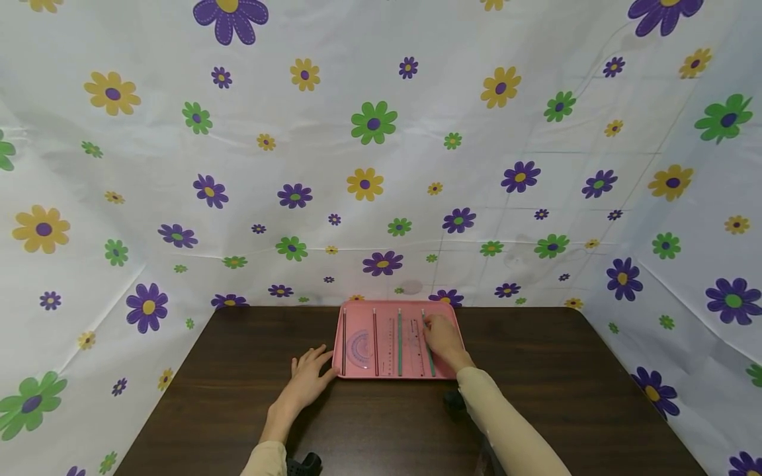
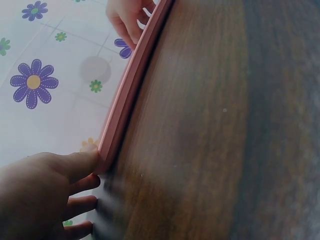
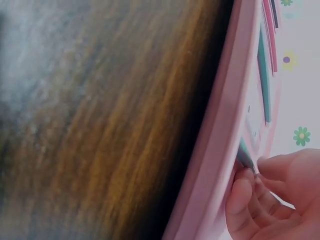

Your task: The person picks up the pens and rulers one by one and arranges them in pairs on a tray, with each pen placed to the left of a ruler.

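My right hand point(image 1: 443, 337) is over the right side of a pink tray point(image 1: 399, 303). Between thumb and fingertips it pinches a green pencil point(image 1: 430, 360), which lies slightly slanted; the right wrist view shows the grip near one end point(image 3: 245, 154). My left hand point(image 1: 306, 380) is at the tray's near left corner, thumb against the rim, other fingers spread beyond its left side. Left to right, the tray also holds a dark pencil point(image 1: 344, 344), a clear protractor point(image 1: 360, 350), a red pencil point(image 1: 376, 344), a clear ruler point(image 1: 390, 347), another green pencil point(image 1: 400, 344) and a second clear ruler point(image 1: 415, 340).
The tray sits at the far edge of a dark wooden table point(image 1: 381, 423). Behind the table and on both sides hangs a white sheet point(image 1: 333, 158) printed with purple, yellow and green flowers. Dark wrist devices point(image 1: 306, 463) show beside the forearms.
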The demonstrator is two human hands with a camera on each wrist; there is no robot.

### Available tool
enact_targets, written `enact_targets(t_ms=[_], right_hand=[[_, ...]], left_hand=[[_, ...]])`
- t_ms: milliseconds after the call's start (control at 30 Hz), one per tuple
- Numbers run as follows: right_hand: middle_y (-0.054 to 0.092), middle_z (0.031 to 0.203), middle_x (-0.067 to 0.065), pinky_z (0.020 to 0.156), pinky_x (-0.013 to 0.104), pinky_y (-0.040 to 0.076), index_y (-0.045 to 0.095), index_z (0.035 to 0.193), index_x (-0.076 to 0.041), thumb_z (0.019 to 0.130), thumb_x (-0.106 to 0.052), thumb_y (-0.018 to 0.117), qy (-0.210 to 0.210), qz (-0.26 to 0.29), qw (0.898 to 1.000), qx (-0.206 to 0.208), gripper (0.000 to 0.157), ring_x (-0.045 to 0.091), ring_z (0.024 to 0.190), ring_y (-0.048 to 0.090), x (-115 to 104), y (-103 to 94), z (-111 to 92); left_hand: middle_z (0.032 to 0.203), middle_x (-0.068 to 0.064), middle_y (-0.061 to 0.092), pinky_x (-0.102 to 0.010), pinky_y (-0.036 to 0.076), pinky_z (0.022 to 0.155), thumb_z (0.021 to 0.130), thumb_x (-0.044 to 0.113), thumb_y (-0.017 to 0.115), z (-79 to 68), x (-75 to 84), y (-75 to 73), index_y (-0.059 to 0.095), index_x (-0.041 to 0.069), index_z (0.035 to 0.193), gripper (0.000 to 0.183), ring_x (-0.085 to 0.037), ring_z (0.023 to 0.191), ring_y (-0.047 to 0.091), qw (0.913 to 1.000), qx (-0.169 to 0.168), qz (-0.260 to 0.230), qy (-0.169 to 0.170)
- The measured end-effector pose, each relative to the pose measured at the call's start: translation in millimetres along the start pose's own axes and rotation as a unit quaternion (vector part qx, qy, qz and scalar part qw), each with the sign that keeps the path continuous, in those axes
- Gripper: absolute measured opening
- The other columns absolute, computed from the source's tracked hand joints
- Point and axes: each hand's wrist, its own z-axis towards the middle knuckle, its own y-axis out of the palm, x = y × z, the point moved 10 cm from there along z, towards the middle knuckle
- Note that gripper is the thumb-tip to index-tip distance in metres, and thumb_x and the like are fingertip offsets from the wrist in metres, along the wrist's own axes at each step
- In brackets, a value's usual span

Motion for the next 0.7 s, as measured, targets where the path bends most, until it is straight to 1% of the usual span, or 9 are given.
enact_targets(t_ms=[133,333,433,533,700], right_hand=[[0.071,0.114,0.023,0.092,0.051,0.054,0.068,0.116,0.006,0.095,-0.009,0.061,-0.005,0.008,1.000,-0.002,0.027,0.037,0.109,0.067,-1.0,0.0,-1.9],[0.071,0.113,0.022,0.090,0.050,0.055,0.068,0.117,0.005,0.094,-0.011,0.061,-0.009,0.022,1.000,0.010,0.029,0.034,0.106,0.069,-1.2,-4.1,-5.7],[0.071,0.113,0.020,0.086,0.048,0.056,0.067,0.119,0.004,0.094,-0.013,0.062,-0.004,0.019,1.000,0.013,0.031,0.028,0.099,0.069,-1.3,-7.2,-9.9],[0.071,0.114,0.019,0.080,0.045,0.056,0.066,0.122,0.003,0.094,-0.016,0.063,-0.001,0.011,1.000,0.009,0.034,0.023,0.090,0.066,-2.5,-9.7,-15.3],[0.069,0.114,0.019,0.073,0.042,0.054,0.065,0.123,0.002,0.093,-0.018,0.065,-0.006,-0.010,1.000,0.001,0.036,0.022,0.086,0.063,-7.6,-14.7,-25.7]], left_hand=[[0.152,-0.023,0.043,-0.077,0.008,0.111,0.098,0.036,0.060,0.4,-0.3,1.1,0.057,0.006,0.139,0.050,-0.051,0.144,0.029,1.0000,0.000,0.000,-0.001],[0.152,-0.023,0.043,-0.077,0.008,0.111,0.098,0.036,0.060,0.6,-1.7,1.6,0.057,0.007,0.139,0.051,-0.051,0.144,0.028,1.0000,-0.001,0.000,-0.001],[0.152,-0.023,0.043,-0.077,0.007,0.111,0.098,0.037,0.060,0.3,-2.2,2.1,0.057,0.007,0.139,0.050,-0.051,0.144,0.028,1.0000,-0.001,-0.001,-0.001],[0.152,-0.023,0.043,-0.076,0.007,0.111,0.098,0.037,0.059,0.3,-2.5,2.2,0.057,0.007,0.139,0.051,-0.050,0.144,0.028,1.0000,-0.002,-0.003,-0.002],[0.153,-0.022,0.042,-0.075,0.006,0.112,0.098,0.038,0.060,0.3,-2.9,1.6,0.057,0.007,0.139,0.052,-0.049,0.145,0.027,1.0000,-0.002,-0.003,-0.003]])
